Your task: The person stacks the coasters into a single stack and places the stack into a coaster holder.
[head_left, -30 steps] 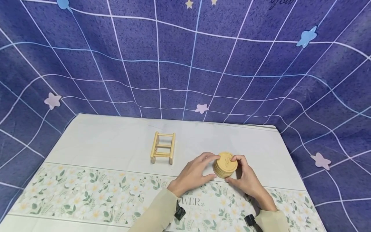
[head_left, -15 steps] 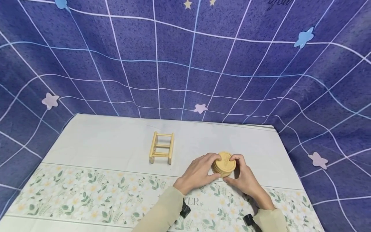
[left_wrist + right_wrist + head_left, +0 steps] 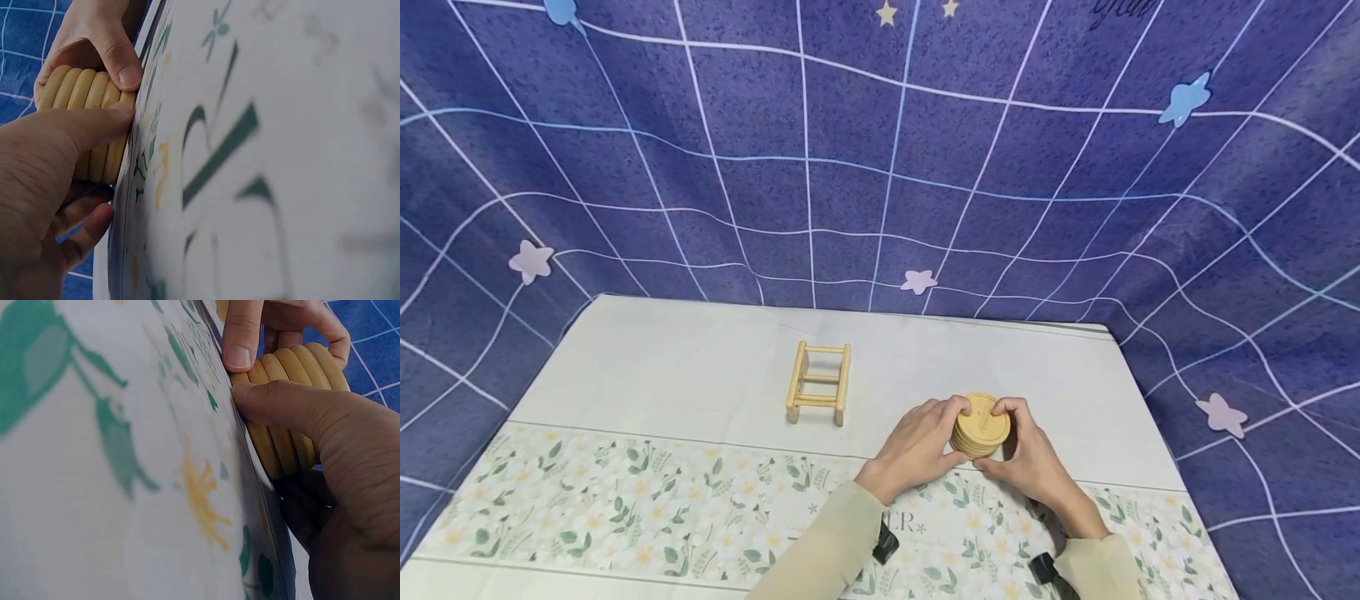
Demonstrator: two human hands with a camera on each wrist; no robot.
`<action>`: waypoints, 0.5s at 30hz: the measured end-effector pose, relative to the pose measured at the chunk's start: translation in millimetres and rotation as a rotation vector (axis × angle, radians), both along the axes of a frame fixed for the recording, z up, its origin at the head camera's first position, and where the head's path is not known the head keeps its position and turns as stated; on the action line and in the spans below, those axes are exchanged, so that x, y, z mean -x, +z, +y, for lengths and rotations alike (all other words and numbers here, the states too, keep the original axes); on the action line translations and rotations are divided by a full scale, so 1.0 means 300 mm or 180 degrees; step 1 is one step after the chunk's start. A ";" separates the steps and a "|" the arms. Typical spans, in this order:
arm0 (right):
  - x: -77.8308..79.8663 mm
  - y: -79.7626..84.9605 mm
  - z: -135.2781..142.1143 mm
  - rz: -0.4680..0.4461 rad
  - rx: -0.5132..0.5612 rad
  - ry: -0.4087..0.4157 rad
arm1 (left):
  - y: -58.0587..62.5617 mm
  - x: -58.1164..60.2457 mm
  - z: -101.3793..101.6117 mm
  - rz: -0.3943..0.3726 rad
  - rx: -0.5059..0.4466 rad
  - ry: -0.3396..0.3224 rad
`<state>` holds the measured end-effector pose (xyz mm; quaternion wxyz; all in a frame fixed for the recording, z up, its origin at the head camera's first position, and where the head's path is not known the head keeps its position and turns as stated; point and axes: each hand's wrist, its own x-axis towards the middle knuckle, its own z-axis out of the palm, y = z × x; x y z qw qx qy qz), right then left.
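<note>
A stack of round wooden coasters [image 3: 985, 427] stands on the table, with lettering on the top one. My left hand [image 3: 919, 442] grips the stack from the left, its index finger bent over the top coaster and its thumb low at the front. From the right, my right hand [image 3: 1032, 457] holds it the same way. In the left wrist view several coasters [image 3: 97, 164] show edge-on between the two hands, the left thumb across the lowest ones. The right wrist view shows the right thumb lying over the coasters' edges [image 3: 290, 447]. Fingers behind the stack are partly hidden.
To the left of the hands stands a small wooden rack [image 3: 820, 383] with rods and short legs. A white cloth with a floral band [image 3: 647, 500] covers the table. Behind it hangs a blue curtain [image 3: 850, 192] with a grid and stars.
My left hand has moved right and closed in on the stack, its fingers and thumb now against the coasters. My right hand has stayed nearly in place. The view has shifted slightly.
</note>
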<state>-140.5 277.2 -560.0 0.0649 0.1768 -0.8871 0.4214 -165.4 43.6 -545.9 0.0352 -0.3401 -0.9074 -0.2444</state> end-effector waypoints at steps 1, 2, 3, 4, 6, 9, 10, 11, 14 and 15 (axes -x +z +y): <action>0.000 -0.001 0.001 0.0003 0.0008 0.0011 | -0.001 -0.001 0.001 0.0007 0.0019 0.0009; 0.001 -0.002 0.001 0.0008 0.0020 0.0023 | -0.001 -0.002 0.002 0.0008 0.0027 0.0019; 0.001 -0.002 0.001 0.0008 0.0037 0.0031 | -0.002 -0.003 0.002 0.0002 0.0023 0.0024; 0.001 -0.003 0.001 0.0006 0.0061 0.0044 | -0.003 -0.003 0.003 -0.0005 0.0020 0.0023; 0.000 -0.002 0.001 0.0004 0.0107 0.0067 | -0.004 -0.005 0.002 -0.0021 0.0016 0.0016; 0.000 -0.001 0.001 0.0010 0.0173 0.0098 | -0.003 -0.005 0.001 -0.0060 -0.0008 0.0005; 0.001 -0.001 0.001 0.0032 0.0172 0.0099 | -0.004 -0.004 0.000 -0.0077 -0.0021 0.0001; 0.001 0.000 0.001 0.0054 0.0164 0.0095 | -0.004 -0.004 0.000 -0.0097 -0.0034 -0.0001; 0.001 0.001 0.003 0.0118 0.0150 0.0090 | -0.006 -0.001 -0.002 -0.0165 -0.0080 -0.0026; 0.000 0.002 0.004 0.0143 0.0141 0.0083 | -0.007 0.000 -0.003 -0.0184 -0.0097 -0.0041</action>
